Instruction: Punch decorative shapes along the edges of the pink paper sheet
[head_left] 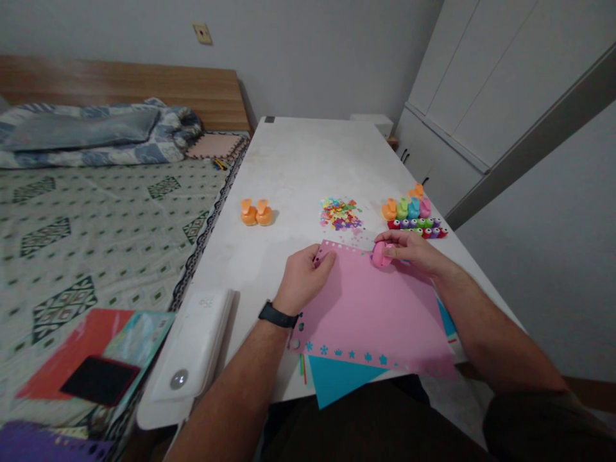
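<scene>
A pink paper sheet (370,314) lies on the white table (298,167), with shapes punched along its near and far edges. My left hand (304,277) pinches the sheet's far left corner, fingers closed on it. My right hand (412,249) is closed over a pink craft punch (381,255) set on the sheet's far right edge. Under the pink sheet lie a blue sheet (337,380) and other coloured sheets.
Two orange punches (256,213) stand mid-table. A heap of coloured cut-outs (341,214) lies beyond the sheet. Several coloured punches (410,213) sit at the right edge. A white device (192,350) rests near left. A bed (96,218) with coloured sheets is at left.
</scene>
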Motion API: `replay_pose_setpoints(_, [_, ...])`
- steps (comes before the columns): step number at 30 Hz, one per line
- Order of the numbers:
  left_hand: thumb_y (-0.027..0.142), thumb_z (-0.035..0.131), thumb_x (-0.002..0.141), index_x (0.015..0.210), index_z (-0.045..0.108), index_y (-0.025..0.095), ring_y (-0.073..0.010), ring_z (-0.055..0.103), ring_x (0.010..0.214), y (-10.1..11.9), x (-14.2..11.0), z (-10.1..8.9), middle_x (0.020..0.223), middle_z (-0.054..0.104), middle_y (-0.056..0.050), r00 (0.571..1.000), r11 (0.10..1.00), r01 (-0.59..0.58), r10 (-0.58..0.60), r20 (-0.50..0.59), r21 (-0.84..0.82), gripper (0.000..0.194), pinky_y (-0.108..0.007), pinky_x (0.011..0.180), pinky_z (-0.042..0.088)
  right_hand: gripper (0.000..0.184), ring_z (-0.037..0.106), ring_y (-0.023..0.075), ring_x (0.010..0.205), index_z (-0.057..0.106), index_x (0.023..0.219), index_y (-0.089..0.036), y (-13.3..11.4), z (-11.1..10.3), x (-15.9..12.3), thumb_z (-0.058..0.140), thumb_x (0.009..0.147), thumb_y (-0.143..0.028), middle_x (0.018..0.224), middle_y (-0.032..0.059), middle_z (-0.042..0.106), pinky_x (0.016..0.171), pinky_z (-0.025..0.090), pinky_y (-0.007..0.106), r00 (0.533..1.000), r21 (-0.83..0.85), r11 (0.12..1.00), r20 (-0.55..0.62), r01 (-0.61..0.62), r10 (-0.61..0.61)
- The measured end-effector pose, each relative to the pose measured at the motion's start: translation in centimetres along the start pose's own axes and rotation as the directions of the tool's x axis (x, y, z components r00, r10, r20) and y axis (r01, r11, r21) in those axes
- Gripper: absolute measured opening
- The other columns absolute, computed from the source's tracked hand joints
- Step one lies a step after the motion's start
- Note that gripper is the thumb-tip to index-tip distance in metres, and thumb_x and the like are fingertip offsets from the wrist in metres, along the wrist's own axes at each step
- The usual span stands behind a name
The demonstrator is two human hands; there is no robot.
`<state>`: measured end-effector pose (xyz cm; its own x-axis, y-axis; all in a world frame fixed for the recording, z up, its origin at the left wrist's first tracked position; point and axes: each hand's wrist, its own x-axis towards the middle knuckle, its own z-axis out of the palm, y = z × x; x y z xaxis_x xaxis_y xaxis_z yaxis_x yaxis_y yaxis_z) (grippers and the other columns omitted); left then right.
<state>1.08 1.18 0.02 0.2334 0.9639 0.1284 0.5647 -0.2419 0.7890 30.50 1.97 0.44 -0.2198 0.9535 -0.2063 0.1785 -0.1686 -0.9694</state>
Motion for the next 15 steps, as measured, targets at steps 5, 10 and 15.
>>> replay_pose_setpoints(5, [0.047,0.051,0.094,0.069,0.049,0.019,-0.0120,0.041,0.059,-0.1,0.0,0.0,0.060,0.042,0.005,1.000,1.000,0.006,-0.006,-0.001,0.013,0.037,-0.027,0.057,0.024,0.037,0.062,0.0157,0.077,0.074,0.105,-0.021,0.4,-0.4,0.5,0.084,0.074,-0.038,0.092,0.0033,0.071,0.071,0.048,0.030,0.983,0.091,0.991,-0.166,0.095,-0.079])
replay_pose_setpoints(10, [0.047,0.052,0.094,0.069,0.049,0.019,-0.0120,0.041,0.058,0.1,0.1,-0.1,0.060,0.042,0.005,1.000,1.000,0.023,-0.024,0.009,0.017,0.037,-0.027,0.057,0.024,0.041,0.063,0.0141,0.069,0.074,0.102,-0.021,0.4,-0.8,1.0,0.089,0.067,-0.037,0.085,0.0019,0.071,0.067,0.051,0.028,0.947,0.219,0.967,-0.316,0.129,-0.054])
replay_pose_setpoints(15, [0.045,0.052,0.093,0.068,0.049,0.019,-0.0124,0.043,0.059,0.1,0.1,-0.2,0.060,0.044,0.004,1.000,0.999,0.026,-0.027,0.009,0.046,0.036,-0.027,0.058,0.023,0.045,0.066,0.0154,0.070,0.073,0.106,-0.020,0.0,-0.2,1.3,0.088,0.068,-0.039,0.084,0.0028,0.072,0.068,0.055,0.030,0.942,0.248,0.956,-0.328,0.157,-0.070])
